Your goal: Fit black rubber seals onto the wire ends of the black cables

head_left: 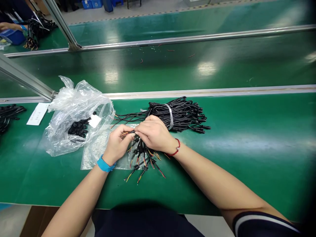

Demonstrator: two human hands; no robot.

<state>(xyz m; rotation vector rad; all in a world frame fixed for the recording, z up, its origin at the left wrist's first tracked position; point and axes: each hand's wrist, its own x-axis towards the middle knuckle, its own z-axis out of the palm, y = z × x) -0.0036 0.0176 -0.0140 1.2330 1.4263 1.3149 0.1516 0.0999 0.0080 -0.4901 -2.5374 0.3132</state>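
Note:
My left hand, with a blue band at the wrist, pinches the end of a black cable whose thin coloured wires show between the fingers. Close against it, my right hand is closed on the same cable, fingertips meeting the left ones. Behind and to the right lies a bundle of black cables, tied with a pale band. Below my hands several cable ends with small black pieces and bare red and yellow wires fan out, partly over a flat clear bag.
Left of my hands, an open clear plastic bag holds small black parts. A white paper slip and more black cables lie farther left. A metal frame post rises there. Beyond the rail, another person's hand is near cables.

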